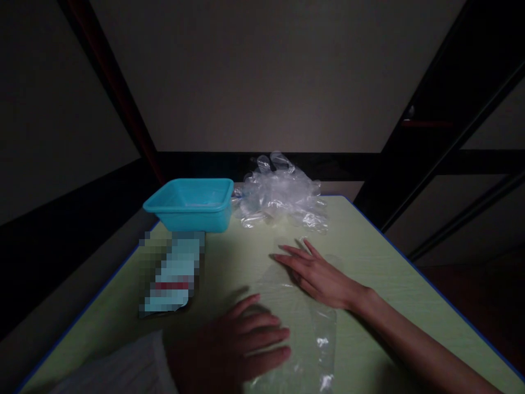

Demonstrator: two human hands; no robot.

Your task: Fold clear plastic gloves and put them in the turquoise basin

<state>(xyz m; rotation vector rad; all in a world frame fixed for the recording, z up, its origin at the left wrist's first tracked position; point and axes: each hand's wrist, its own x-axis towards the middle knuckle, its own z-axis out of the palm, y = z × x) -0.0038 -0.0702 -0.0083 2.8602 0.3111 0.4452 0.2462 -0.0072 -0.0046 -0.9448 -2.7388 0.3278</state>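
Note:
A clear plastic disposable glove (pixel 324 334) lies flat on the pale green table, its fingers pointing away from me and its cuff toward the near edge. My right hand (pixel 314 271) rests over the finger end of this glove, palm down with fingers spread. Lower and to the left, my left hand (pixel 246 339) reaches over the cuff's left side, its fingers apart. Nothing is gripped in either hand. Whether the left fingertips press on the film or hover just above it, I cannot tell.
A heap of crumpled clear gloves (pixel 283 194) sits at the table's far edge. Left of it stands a turquoise plastic basin (pixel 192 219). A pixelated light-blue packet (pixel 176 273) lies before the basin. The table (pixel 369 241) has a blue edge, with a wall (pixel 270 76) behind.

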